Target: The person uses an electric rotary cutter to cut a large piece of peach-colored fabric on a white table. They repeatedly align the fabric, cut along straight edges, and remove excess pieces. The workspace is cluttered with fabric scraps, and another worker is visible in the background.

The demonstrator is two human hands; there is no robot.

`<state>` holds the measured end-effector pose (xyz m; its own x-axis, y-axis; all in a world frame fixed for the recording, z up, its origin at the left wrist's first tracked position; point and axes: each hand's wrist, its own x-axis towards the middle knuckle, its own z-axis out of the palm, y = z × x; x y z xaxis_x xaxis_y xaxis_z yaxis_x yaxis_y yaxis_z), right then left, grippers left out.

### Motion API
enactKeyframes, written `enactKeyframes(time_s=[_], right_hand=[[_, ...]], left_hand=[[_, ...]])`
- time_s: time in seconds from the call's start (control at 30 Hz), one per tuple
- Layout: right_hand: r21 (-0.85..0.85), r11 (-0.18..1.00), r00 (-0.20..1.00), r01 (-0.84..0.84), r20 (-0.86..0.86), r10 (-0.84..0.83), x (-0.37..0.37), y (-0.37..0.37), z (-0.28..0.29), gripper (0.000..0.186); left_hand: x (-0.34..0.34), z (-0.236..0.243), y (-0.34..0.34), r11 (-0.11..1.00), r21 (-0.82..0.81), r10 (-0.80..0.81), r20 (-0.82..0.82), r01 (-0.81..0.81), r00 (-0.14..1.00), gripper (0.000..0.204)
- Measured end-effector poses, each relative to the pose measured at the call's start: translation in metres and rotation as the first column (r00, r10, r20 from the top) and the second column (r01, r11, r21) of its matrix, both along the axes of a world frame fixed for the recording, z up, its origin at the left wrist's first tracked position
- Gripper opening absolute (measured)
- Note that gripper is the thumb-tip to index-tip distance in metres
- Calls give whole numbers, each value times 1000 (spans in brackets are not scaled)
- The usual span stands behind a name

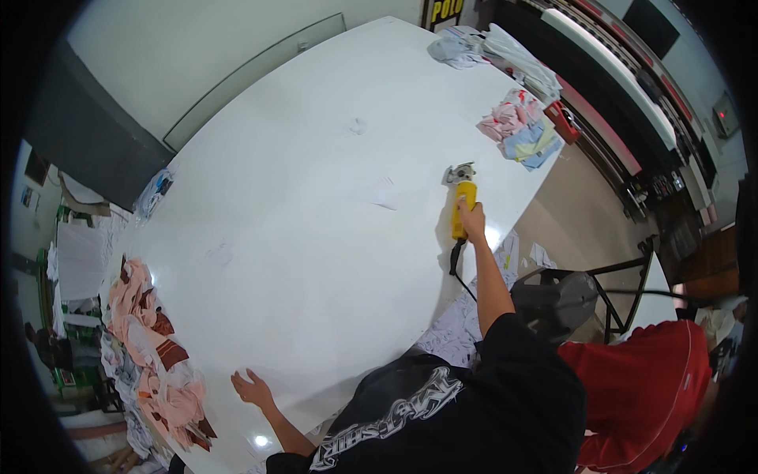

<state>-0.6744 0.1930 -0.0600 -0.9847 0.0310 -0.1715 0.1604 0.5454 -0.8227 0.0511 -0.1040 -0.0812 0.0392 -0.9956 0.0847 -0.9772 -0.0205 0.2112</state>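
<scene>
Pink fabric scraps (158, 371) heaped at counter's (300, 197) left edge. Left hand (253, 389) flat on white cloth, fingers spread. Right hand (472, 221) gripping yellow rotary cutter (462, 201) near right edge; blade probably partly hidden. Folded garments (521, 126) far right.

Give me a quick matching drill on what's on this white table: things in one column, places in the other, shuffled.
Things:
1. yellow cutter
2. pink fabric heap
3. left hand
4. pink and blue pile

Places:
A. flat on the table's near edge
B. far right edge
C. in the right hand
D. left edge

Pairs: 1-C, 2-D, 3-A, 4-B
</scene>
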Motion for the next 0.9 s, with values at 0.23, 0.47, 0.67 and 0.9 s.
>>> enactKeyframes(time_s=[0.23, 0.47, 0.67, 0.9], right_hand=[[538, 842, 950, -23, -249, 186, -5, -50, 34, 74], [645, 445, 488, -621, -127, 864, 87, -203, 0, 76], [670, 579, 795, -465, 28, 606, -75, -306, -55, 72], [574, 494, 630, -653, 51, 775, -113, -478, -25, 78]], left_hand=[[9, -11, 58, 984, -15, 176, 227, -178, 958, 60], [-6, 3, 64, 980, -37, 200, 171, -196, 965, 57], [-19, 21, 66, 973, -4, 229, 135, -231, 964, 58], [-23, 33, 73, 971, -11, 241, 76, -241, 968, 61]])
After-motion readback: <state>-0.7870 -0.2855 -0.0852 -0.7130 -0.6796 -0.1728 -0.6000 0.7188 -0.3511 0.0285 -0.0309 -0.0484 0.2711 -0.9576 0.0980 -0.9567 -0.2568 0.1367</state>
